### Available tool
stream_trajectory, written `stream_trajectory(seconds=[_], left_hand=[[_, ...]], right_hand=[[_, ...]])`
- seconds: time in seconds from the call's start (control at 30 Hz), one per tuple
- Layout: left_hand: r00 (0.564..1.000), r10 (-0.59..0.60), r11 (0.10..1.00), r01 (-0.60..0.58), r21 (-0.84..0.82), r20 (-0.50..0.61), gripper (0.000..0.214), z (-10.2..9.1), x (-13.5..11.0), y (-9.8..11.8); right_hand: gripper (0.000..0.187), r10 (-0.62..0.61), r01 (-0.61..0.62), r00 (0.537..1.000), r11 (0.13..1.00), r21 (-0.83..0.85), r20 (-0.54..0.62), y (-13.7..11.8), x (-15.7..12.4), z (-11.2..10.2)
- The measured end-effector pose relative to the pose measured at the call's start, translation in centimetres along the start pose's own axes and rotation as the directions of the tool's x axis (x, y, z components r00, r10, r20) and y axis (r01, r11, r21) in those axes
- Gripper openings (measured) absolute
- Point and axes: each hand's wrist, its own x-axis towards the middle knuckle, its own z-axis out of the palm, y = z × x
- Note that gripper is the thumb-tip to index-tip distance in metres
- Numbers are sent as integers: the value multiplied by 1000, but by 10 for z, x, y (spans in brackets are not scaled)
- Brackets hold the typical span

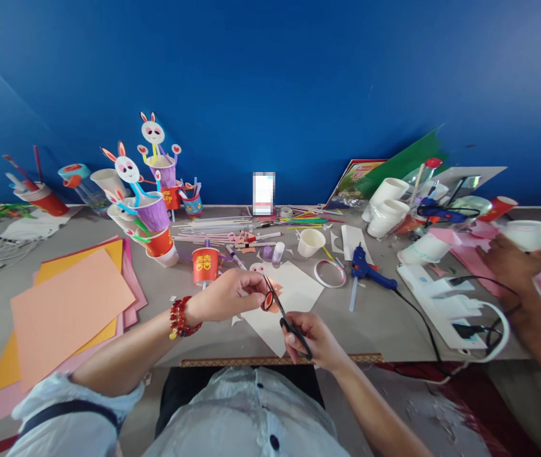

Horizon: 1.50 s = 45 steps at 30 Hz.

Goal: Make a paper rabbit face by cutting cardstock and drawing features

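Observation:
My left hand (pixel 230 294) pinches a small paper cutout (pixel 268 301), orange in the middle with a black edge. My right hand (pixel 312 336) is closed round the handles of black scissors (pixel 298 336). The scissor blades reach up beside the cutout; whether they touch it I cannot tell. Below both hands lies a white paper sheet (pixel 301 287) with orange scraps on it. A red paper cup (pixel 204 265) with gold characters stands just beyond my left hand. Past the sheet are a white paper cup (pixel 311 242) and a roll of tape (pixel 330 273).
Coloured paper sheets (pixel 70 304) are stacked at left, behind them paper-cup rabbits (pixel 151 212). A blue glue gun (pixel 368 270) and a white power strip (pixel 442 311) with cables lie at right. Another person's hand (pixel 513 263) works at far right. A phone (pixel 263 193) stands against the wall.

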Motion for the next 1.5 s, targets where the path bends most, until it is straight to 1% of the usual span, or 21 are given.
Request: stream_trajectory(seconds=[0.4,0.73,0.93,1.07,1.13,1.23,1.37,1.43,1.5], left_hand=[[1000,4,1000,-4,29,11,16,-2,2,-2],[1000,11,999,-11,50,6,17,-4,3,-4],[1000,16,998,-17,59,14,19,-4,4,-5],[1000,13,998,-13,62,3,16,-5,6,-7],[1000,-7,998,8,61,-17,15,-5,7,-10],[996,-40,999,43,28,-73,13,-4,9,-17],[987,-69,995,58,-81,-143,11,3,8,-23],[982,-68,989,43,-143,-178,11,9,7,-25],[970,-56,982,11,-186,-236,13,17,5,-26]], right_hand=[[54,-23,23,1000,1000,-16,1,6,0,-4],[51,-21,21,1000,999,-41,-14,3,1,-5],[53,-25,24,1000,999,-23,-12,2,1,-4],[51,-17,16,1000,998,-60,-17,4,2,-7],[49,-27,20,997,995,-97,-70,5,5,-11],[45,-68,47,976,993,-106,-206,5,13,-16],[38,-116,131,932,991,22,-342,-2,20,-14],[37,-113,158,920,983,93,-375,-7,22,-7],[38,-87,161,910,975,153,-405,-11,23,4]])
